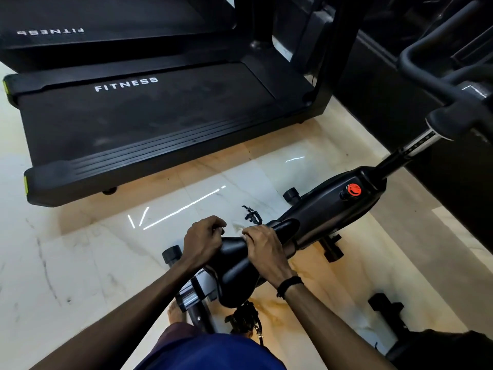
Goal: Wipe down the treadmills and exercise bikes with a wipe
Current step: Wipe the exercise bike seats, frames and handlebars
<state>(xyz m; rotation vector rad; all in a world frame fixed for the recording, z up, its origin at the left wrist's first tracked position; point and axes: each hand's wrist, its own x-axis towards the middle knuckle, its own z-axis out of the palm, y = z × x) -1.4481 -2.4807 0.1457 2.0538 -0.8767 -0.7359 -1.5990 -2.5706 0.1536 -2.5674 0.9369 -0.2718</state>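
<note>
Right hand (262,243) curled over bike saddle (241,259); left hand (204,240) fisted at its left edge; no wipe visible. Saddle's long axis points toward handlebar (437,73).

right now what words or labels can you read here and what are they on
"FITNESS": white letters on the near treadmill belt.
"FITNESS", seen upside down and partly blurred: on the far treadmill belt.
Red knob on the exercise bike: dark marking, too small to read.
Seat post scale: marks unreadable.
</note>
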